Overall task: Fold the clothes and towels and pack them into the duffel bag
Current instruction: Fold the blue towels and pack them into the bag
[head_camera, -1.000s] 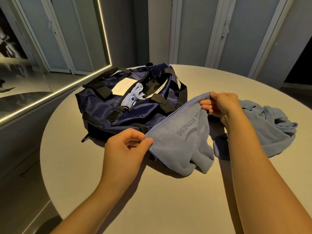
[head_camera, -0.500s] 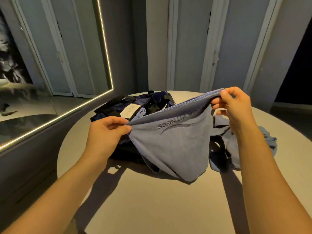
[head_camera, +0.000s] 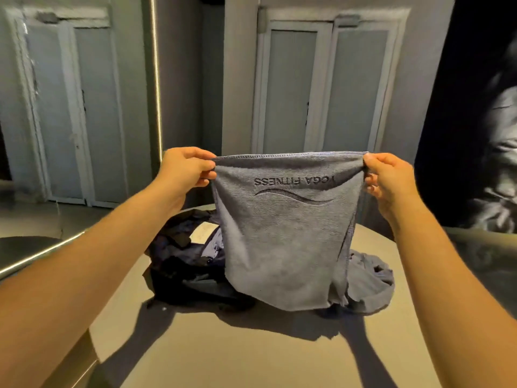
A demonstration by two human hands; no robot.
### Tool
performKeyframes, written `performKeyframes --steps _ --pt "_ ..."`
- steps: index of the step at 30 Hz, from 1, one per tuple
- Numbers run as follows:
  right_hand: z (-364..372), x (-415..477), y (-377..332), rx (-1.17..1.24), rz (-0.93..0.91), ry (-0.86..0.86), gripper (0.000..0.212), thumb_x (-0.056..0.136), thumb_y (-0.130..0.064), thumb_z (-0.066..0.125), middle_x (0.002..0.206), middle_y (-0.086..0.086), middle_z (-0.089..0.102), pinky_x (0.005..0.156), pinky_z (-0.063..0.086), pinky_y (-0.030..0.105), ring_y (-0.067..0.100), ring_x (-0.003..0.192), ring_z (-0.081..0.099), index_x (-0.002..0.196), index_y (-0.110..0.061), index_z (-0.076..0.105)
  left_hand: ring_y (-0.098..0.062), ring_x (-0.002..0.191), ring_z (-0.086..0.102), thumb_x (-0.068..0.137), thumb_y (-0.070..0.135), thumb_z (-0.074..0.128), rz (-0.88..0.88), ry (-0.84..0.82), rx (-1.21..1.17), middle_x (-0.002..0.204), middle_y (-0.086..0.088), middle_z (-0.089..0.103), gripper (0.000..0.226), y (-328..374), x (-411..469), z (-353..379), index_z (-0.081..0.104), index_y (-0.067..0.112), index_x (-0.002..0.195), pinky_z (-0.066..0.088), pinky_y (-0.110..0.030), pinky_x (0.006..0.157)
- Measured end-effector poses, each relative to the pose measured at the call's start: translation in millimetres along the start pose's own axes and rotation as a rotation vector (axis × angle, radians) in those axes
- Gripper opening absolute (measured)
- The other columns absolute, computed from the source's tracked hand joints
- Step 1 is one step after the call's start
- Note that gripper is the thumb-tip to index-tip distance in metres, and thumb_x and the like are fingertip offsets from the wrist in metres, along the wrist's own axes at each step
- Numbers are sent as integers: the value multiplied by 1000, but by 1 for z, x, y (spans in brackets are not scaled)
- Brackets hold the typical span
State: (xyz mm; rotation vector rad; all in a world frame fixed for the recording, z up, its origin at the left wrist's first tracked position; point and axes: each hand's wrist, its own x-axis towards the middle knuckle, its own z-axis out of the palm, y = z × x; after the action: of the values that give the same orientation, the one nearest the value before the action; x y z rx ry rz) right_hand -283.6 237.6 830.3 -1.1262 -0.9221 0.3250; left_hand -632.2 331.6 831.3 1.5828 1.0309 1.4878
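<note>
Clearly we are partway through. Our left grip (head_camera: 186, 169) and right grip (head_camera: 387, 177) each pinch a top corner of the towel (head_camera: 282, 242), fingers curled tight on its hem. It hangs stretched flat between them in the middle of the frame, with its lower edge close to the tabletop (head_camera: 223, 354). The bag (head_camera: 181, 264) lies open behind it at centre left, and some pale cloth seems to be inside already. A crumpled garment (head_camera: 369, 278) lies just right of the towel's bottom edge. We judge that this towel needs folding and packing, then the garment.
</note>
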Motion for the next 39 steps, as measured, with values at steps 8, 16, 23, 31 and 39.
performKeyframes --steps 8,16,23,31,39 --pt "-26 -19 -36 -49 68 -59 21 98 -21 66 104 13 72 64 53 25 21 86 64 111 -5 73 -19 77 72 92 -4 68 -3 -63 -38 97 -15 74 15 23 -1 -11 76 5 101 60 -23 65" --pt "-38 -20 -27 -67 303 -161 21 97 -1 59 109 22 69 59 61 30 28 81 76 117 6 64 -23 82 73 92 -9 65 -253 -222 87 105 -22 71 15 9 4 10 72 -2 102 63 -27 64" --pt "-43 -20 -25 57 200 -37 14 102 -3 55 108 23 71 69 64 32 31 85 77 111 2 64 -30 88 75 87 -13 67 -101 -150 -111 103 -27 72 16 6 16 27 74 1 89 63 -28 69" --pt "-76 -120 1 125 163 83 11 93 -2 55 92 14 70 63 61 30 27 81 75 89 -1 66 -17 79 73 86 -6 71 172 -336 85 85 -9 76 13 -39 -79 3 76 6 89 59 -25 74" --pt "-128 -247 108 -391 669 -192 19 92 -5 57 97 27 70 75 63 41 34 79 73 95 11 67 -13 69 62 74 4 72 112 -828 595 74 6 70 21 -165 -182 -21 71 25 71 54 -37 69"
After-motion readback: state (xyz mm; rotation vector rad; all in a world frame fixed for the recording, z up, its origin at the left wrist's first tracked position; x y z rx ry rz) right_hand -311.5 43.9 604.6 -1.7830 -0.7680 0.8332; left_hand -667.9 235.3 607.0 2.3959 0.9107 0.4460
